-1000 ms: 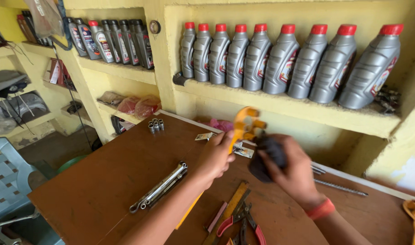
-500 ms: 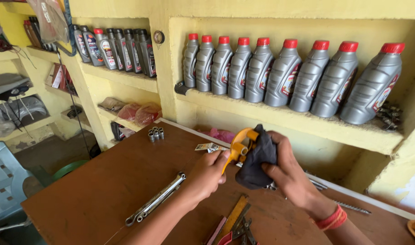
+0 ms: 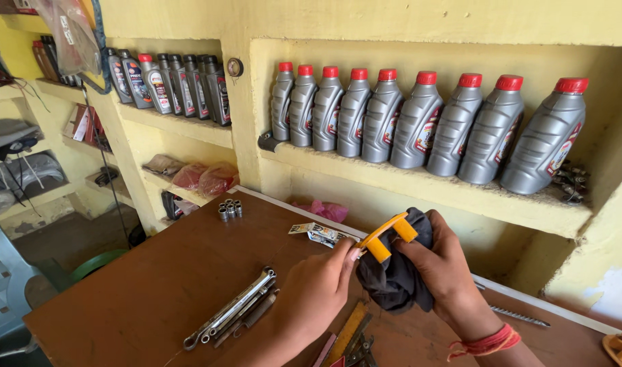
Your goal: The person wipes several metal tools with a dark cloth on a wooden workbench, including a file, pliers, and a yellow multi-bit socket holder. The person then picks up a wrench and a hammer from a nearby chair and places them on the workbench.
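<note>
The brown table [image 3: 154,285] is filling the lower half of the view, and above it, from ten to two o'clock, the yellow shelves [image 3: 420,180] are carrying a row of grey bottles with red caps [image 3: 420,119]. On the table toward eight o'clock a bundle of steel wrenches [image 3: 233,309] is lying flat, at ten o'clock a cluster of small sockets [image 3: 230,210] is standing, and near the middle some small printed packets [image 3: 318,233] are lying just beside the hands. At six o'clock a ruler and red-handled pliers [image 3: 348,336] are showing at the frame's edge. The right hand [image 3: 450,272] is closing around a dark cloth [image 3: 392,278], bunching it against the yellow tool [image 3: 387,236], which is being held in the air over the table just right of centre. The left hand [image 3: 318,292] is pinching the tool's lower end between thumb and fingertips, so both hands are clamped, one on the tool and one on the cloth wrapped about it. The tool is looking like stiff painted metal or hard plastic, fairly light, with blocky lugs at its top that are giving a sure hold; its smooth flat faces may be slippery if oily, so gripping by the narrow end and bracing at the lugs seems soundest. The cloth is soft and limp, folding to any shape, and is best taken in a full fist.
</note>
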